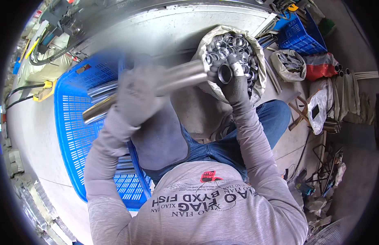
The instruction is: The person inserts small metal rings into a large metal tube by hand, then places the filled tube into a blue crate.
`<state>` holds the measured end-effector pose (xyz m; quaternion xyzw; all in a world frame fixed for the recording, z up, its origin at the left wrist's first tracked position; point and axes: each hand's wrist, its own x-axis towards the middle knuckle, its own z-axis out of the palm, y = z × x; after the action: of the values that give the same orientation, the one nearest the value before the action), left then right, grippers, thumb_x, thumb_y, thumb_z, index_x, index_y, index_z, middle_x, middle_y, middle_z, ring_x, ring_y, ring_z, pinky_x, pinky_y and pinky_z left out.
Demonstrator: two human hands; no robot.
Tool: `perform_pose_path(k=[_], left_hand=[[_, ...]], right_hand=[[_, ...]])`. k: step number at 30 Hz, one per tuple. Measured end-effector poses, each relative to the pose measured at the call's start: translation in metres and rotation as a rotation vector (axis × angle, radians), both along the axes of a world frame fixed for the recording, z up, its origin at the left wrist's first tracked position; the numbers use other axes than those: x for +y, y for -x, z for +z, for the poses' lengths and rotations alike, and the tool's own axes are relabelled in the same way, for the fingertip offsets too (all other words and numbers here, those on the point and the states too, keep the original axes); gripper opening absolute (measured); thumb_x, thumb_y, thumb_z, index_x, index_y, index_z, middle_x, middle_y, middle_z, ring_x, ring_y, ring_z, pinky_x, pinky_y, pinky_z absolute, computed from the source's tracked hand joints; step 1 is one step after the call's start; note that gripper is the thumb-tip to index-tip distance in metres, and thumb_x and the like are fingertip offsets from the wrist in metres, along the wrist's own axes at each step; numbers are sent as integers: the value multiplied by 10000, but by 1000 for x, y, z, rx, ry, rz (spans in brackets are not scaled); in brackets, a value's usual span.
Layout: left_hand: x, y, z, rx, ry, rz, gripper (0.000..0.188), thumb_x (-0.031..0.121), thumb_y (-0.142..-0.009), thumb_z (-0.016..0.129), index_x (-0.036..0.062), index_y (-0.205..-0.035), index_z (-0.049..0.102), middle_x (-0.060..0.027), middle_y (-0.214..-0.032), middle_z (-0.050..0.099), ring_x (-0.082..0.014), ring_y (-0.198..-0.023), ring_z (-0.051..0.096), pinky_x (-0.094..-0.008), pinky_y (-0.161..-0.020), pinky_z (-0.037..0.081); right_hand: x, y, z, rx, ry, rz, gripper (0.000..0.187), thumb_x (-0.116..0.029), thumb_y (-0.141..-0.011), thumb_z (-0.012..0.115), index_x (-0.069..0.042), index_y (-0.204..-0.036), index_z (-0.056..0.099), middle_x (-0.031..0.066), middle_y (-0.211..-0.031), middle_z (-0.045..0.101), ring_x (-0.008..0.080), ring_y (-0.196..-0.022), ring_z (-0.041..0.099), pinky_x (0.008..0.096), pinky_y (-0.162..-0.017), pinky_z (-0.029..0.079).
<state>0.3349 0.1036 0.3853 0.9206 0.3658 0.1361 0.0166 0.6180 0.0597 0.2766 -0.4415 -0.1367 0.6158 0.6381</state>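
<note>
My left hand [141,96], in a grey glove and smeared by motion, is closed round a shiny metal tube [183,76]. The tube slants from above the blue basket [75,134] up toward the right. Close to its right end, my gloved right hand [237,86] pinches a metal ring [225,74]. A small gap seems to lie between ring and tube, though the blur makes this uncertain. Behind the right hand stands a white sack [258,87] full of similar metal rings [238,42]. More metal tubes [103,90] lie inside the basket.
A grey pad [163,139] covers my left thigh. At the back right are a blue crate [306,38], a smaller sack of metal pieces [288,61] and a red-and-white bag [320,67]. A pale metal panel [165,30] stands ahead. A folding stool [299,112] is at right.
</note>
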Motion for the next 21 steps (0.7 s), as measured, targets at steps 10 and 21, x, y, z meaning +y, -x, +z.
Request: perform_pose_path(k=[10,21], left_hand=[[5,-80,-27,120,91,-58,362,266,-770,774,70,-1039,631,-157,-907,683,-331,-850,719,-440,-769,583],[2,-87,-31,241,54,-93,352,252,-775,788,64,-997,590,-142,-906,679,-317,-837,719,-426,-743,583]], right_hand=[[-18,1,14,-720,-316,-108,418,-60,-742,891,-36,-1115,703,95,-976,759,210,-911,751,332,-813,587],[-16,-3,0,-867,-448,-145,377,-233,-1067,487,52,-1104,731,118,-1008,745,185,-919,682,330,-863,536]])
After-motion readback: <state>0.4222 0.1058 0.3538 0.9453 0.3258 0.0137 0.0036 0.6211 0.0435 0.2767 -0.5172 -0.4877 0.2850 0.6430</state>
